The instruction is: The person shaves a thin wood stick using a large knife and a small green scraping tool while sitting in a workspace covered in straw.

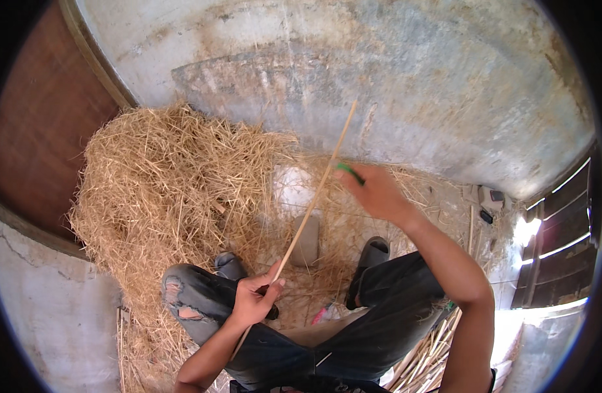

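Note:
A long, thin, pale stick (pixel 310 211), looking like split bamboo or cane, runs slantwise from over my left thigh up toward the wall. My left hand (pixel 254 300) is closed round its lower part, thumb and fingers pinching it. Farther up, on the stick's right side, my right hand (pixel 374 194) is closed on a small tool with a green handle (pixel 348 171). That tool's front end meets the stick or lies very near it; its working edge is too small to make out.
A big heap of straw-like shavings (pixel 170 177) fills the left side against the wall (pixel 379 85). Between my sandalled feet lies a grey-brown block (pixel 307 241), with a whitish lump (pixel 293 190) beyond it. A bundle of thin sticks (pixel 425 354) rests beside my right thigh. Small dark objects (pixel 487 216) lie at right.

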`<action>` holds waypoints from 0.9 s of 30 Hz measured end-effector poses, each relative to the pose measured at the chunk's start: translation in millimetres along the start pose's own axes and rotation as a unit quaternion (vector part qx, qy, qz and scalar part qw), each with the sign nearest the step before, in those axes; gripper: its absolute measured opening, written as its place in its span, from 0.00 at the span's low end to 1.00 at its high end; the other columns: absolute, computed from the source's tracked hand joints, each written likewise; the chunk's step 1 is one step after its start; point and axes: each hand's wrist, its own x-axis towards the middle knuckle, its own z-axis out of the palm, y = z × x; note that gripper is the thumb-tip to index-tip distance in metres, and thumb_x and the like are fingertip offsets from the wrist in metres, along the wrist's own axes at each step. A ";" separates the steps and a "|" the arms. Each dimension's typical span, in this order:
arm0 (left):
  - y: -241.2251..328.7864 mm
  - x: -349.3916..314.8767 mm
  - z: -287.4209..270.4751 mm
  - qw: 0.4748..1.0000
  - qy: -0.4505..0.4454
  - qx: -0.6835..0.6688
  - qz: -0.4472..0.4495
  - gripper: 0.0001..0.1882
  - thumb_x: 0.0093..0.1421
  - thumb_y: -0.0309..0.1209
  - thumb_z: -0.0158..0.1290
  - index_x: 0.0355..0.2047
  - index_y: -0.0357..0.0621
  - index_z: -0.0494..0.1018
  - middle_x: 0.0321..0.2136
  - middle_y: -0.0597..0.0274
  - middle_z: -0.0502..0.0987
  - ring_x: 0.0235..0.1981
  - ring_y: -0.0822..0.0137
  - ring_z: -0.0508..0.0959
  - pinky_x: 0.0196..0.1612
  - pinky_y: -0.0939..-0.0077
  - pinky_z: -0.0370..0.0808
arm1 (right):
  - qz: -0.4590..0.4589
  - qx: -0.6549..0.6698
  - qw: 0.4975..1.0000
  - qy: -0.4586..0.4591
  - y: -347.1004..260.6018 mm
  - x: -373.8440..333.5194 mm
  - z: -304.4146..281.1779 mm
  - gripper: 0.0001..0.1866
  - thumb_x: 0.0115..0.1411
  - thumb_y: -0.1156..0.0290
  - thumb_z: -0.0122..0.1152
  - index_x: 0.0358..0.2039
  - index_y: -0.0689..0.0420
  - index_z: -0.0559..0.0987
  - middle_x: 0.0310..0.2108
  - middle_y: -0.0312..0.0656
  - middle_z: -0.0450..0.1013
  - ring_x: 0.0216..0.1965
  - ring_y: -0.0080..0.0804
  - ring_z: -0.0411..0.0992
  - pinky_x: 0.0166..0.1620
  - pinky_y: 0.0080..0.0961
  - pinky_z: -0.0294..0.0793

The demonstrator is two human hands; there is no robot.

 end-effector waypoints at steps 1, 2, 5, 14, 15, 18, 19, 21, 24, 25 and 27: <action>-0.5 0.8 -0.6 1.000 -0.002 0.006 0.009 0.22 0.64 0.19 0.55 0.59 0.36 0.72 0.26 0.74 0.73 0.26 0.85 0.69 0.29 0.88 0.67 | -0.015 -0.001 0.999 -0.030 -10.9 -5.8 8.8 0.26 0.68 0.45 0.51 0.35 0.57 0.82 0.22 0.52 0.74 0.24 0.53 0.73 0.30 0.45 0.71; 0.2 1.9 -0.2 1.000 0.000 0.015 0.010 0.22 0.64 0.19 0.55 0.59 0.36 0.71 0.26 0.74 0.73 0.26 0.85 0.69 0.29 0.88 0.67 | -0.006 -0.019 0.996 -0.084 -21.9 -12.3 15.2 0.26 0.68 0.46 0.51 0.35 0.57 0.82 0.22 0.52 0.74 0.24 0.53 0.74 0.30 0.46 0.72; 7.4 4.2 1.7 0.999 0.007 0.029 0.013 0.22 0.64 0.19 0.55 0.59 0.36 0.71 0.25 0.73 0.73 0.26 0.85 0.69 0.29 0.88 0.67 | -0.050 -0.029 0.988 -0.146 -42.2 -37.3 38.6 0.25 0.68 0.47 0.50 0.34 0.58 0.81 0.21 0.52 0.75 0.26 0.54 0.76 0.31 0.47 0.74; -7.4 -9.7 -11.6 0.991 0.020 0.129 0.044 0.21 0.61 0.20 0.58 0.55 0.38 0.76 0.20 0.73 0.72 0.22 0.85 0.66 0.25 0.86 0.64 | 0.020 -0.066 0.994 -0.088 -7.0 -0.2 37.1 0.28 0.71 0.46 0.44 0.34 0.59 0.80 0.24 0.54 0.76 0.25 0.55 0.76 0.28 0.48 0.74; -10.7 -13.9 -14.6 0.988 0.013 0.143 0.059 0.20 0.60 0.20 0.58 0.54 0.37 0.76 0.19 0.72 0.72 0.21 0.85 0.66 0.24 0.85 0.64 | 0.042 -0.067 0.995 -0.064 7.8 9.7 33.0 0.29 0.70 0.45 0.46 0.32 0.61 0.79 0.21 0.55 0.74 0.24 0.56 0.74 0.28 0.48 0.72; -13.2 -22.3 -16.1 0.983 -0.022 0.173 0.053 0.19 0.59 0.20 0.59 0.52 0.36 0.77 0.17 0.67 0.73 0.20 0.83 0.67 0.23 0.83 0.66 | 0.058 -0.081 0.993 0.057 57.2 24.1 16.2 0.31 0.70 0.45 0.47 0.29 0.64 0.78 0.19 0.58 0.72 0.24 0.57 0.72 0.31 0.47 0.70; -8.7 -24.8 -16.5 0.979 -0.040 0.191 0.064 0.19 0.59 0.20 0.60 0.52 0.36 0.77 0.17 0.66 0.73 0.20 0.83 0.67 0.23 0.82 0.67 | 0.128 -0.081 0.987 0.055 76.6 30.6 6.2 0.32 0.69 0.44 0.46 0.31 0.65 0.79 0.23 0.59 0.74 0.30 0.59 0.74 0.37 0.48 0.71; -2.3 -30.9 -18.0 0.978 -0.063 0.191 0.064 0.19 0.59 0.20 0.60 0.52 0.35 0.78 0.17 0.65 0.73 0.20 0.83 0.68 0.24 0.82 0.67 | 0.205 -0.091 0.969 0.104 119.7 37.8 -17.8 0.34 0.68 0.42 0.46 0.30 0.66 0.80 0.27 0.61 0.76 0.36 0.61 0.75 0.43 0.49 0.72; -6.0 -42.3 -26.4 0.986 -0.052 0.146 0.058 0.20 0.58 0.20 0.60 0.52 0.34 0.77 0.17 0.64 0.71 0.19 0.81 0.67 0.24 0.82 0.67 | 0.223 -0.091 0.952 0.190 153.4 25.1 -43.5 0.35 0.67 0.41 0.48 0.25 0.66 0.78 0.24 0.59 0.75 0.32 0.58 0.74 0.40 0.46 0.71; -11.6 -41.7 -28.3 0.988 -0.037 0.132 0.072 0.21 0.57 0.19 0.60 0.52 0.33 0.77 0.16 0.63 0.69 0.18 0.80 0.66 0.23 0.82 0.66 | 0.228 -0.086 0.948 0.206 149.5 22.6 -45.0 0.35 0.67 0.41 0.49 0.24 0.65 0.78 0.22 0.58 0.74 0.30 0.56 0.74 0.38 0.44 0.71; -19.9 -42.5 -29.3 0.989 -0.021 0.120 0.083 0.21 0.57 0.19 0.60 0.52 0.32 0.76 0.16 0.62 0.68 0.17 0.79 0.65 0.23 0.82 0.65 | 0.199 -0.031 0.956 0.212 141.6 18.3 -42.7 0.33 0.66 0.42 0.52 0.24 0.65 0.77 0.21 0.53 0.73 0.27 0.47 0.71 0.36 0.39 0.70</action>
